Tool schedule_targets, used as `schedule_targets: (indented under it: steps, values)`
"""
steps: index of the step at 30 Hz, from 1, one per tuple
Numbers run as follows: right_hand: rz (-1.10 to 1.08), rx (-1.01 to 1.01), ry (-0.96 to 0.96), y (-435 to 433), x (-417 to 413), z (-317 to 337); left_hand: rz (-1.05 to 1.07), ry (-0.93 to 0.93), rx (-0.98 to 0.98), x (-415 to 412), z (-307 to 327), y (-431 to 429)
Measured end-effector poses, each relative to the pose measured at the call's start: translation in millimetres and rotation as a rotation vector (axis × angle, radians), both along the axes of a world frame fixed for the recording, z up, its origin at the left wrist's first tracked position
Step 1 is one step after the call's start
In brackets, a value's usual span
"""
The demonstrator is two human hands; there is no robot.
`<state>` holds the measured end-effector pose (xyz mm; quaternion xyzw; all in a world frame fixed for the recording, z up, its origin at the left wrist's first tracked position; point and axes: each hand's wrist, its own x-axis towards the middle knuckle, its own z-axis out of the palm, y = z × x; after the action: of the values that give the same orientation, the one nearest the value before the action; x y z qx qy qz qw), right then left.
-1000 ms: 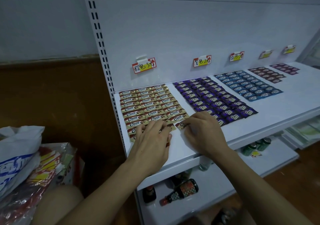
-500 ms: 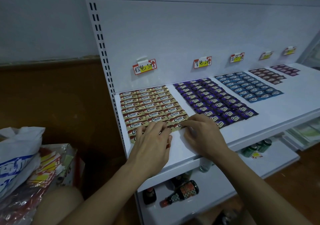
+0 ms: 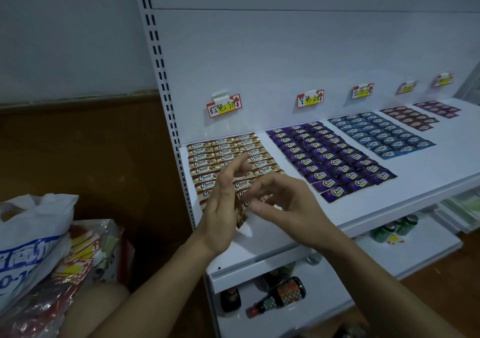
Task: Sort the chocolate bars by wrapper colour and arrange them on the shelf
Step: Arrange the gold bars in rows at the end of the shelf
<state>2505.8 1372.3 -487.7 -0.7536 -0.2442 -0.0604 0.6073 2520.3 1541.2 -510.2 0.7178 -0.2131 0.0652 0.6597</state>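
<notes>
Brown-and-gold bar (image 3: 241, 211) is now lifted off the shelf (image 3: 415, 181) between your hands; half a second ago both palms lay flat on the front row of the brown bars (image 3: 223, 153). Its long axis runs nearly upright, with the top end tilted slightly left. Your right hand (image 3: 285, 205) pinches it with forefinger and thumb. Your left hand (image 3: 223, 202) has risen edge-on just beside it, fingers loosely straight.

A single head-worn wide-angle camera looks forward and down; it sits close to the shelf (image 3: 428, 181). The shelf runs from frame centre to the right edge.
</notes>
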Motion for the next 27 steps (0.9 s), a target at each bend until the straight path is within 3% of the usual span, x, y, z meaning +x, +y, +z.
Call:
schedule_targets:
  steps: [7, 9, 11, 13, 15, 18, 21, 27]
  values:
    - [0.047, 0.115, 0.076, 19, 4, 7, 0.023, 0.055, -0.108, 1, -1, 9]
    - [-0.035, 0.091, 0.048, 12, 4, 5, 0.177, -0.059, 0.033, 2, -2, 16]
    - [-0.127, 0.01, -0.018, 1, 5, 1, 0.335, -0.248, 0.336, 2, -7, 19]
    - [-0.255, -0.23, -0.247, -13, 5, -5, 0.395, -0.375, 0.599, -1, -13, 16]
    - [-0.361, -0.46, -0.485, -24, 6, -16, 0.39, -0.419, 0.729, -5, -19, 14]
    - [-0.394, -0.643, -0.586, -33, 2, -32, 0.402, -0.418, 0.8, -6, -20, 14]
    - [-0.335, -0.753, -0.563, -34, -4, -43, 0.395, -0.396, 0.84, -6, -21, 14]
    - [-0.359, -0.66, -0.427, -36, -12, -45, 0.387, -0.375, 0.838, -7, -20, 14]
